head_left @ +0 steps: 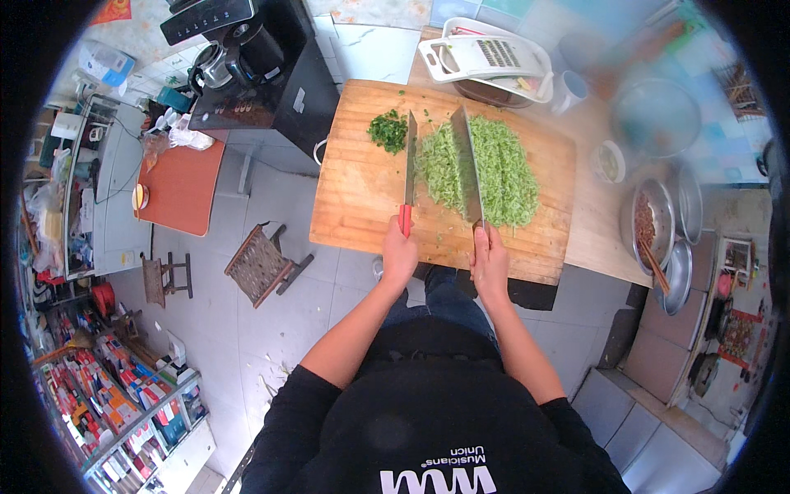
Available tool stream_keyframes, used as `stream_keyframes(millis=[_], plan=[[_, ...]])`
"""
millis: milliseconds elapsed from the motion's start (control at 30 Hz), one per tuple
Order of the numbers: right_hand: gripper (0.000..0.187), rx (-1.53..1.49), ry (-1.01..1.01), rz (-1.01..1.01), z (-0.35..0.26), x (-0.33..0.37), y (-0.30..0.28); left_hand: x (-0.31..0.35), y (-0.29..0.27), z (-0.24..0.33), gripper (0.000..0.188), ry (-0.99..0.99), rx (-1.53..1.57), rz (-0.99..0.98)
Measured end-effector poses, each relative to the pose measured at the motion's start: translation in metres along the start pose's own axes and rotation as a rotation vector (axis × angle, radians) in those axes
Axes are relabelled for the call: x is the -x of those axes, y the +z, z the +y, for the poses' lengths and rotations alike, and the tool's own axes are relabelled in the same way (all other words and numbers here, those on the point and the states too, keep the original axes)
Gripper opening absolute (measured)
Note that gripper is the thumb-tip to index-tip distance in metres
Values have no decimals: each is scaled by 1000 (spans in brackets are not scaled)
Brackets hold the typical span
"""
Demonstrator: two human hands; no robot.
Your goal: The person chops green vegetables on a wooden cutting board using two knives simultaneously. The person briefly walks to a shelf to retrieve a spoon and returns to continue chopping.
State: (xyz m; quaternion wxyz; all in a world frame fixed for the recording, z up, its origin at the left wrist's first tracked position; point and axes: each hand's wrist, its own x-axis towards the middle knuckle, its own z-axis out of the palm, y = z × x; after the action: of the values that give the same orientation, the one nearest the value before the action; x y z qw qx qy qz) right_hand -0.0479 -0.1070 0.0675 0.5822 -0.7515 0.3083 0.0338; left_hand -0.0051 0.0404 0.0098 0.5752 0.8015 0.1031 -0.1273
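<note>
I can see green shreds (506, 177) heaped on the board (350, 198), upper centre of the frame, herbs (387, 132) apart to their left. Cutting looks mostly done; whether finer chopping remains, I can't tell. Left grip (401, 249) clasps a red-handled knife (410, 165); right grip (490, 259), a broader knife (466, 160).

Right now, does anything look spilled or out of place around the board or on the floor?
Yes, slightly. Pale scraps are scattered on the floor, lower left, looking like dropped litter. On the board, a few green bits lie apart from the dark greens, a minor untidiness.
</note>
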Motion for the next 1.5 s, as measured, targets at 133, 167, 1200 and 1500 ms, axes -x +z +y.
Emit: stream_keyframes(millis=[133,167,1200,1500], plan=[[30,126,-73,28,18,-11,-3,0,2,2,24,3,32,30],[30,170,-94,5,12,-12,-3,0,1,0,24,5,11,28],[36,176,-30,67,45,-19,-50,-7,5,-16,14,-142,31,-10],[30,20,84,43,26,-24,-61,-7,2,-13,12,-159,87,-7]])
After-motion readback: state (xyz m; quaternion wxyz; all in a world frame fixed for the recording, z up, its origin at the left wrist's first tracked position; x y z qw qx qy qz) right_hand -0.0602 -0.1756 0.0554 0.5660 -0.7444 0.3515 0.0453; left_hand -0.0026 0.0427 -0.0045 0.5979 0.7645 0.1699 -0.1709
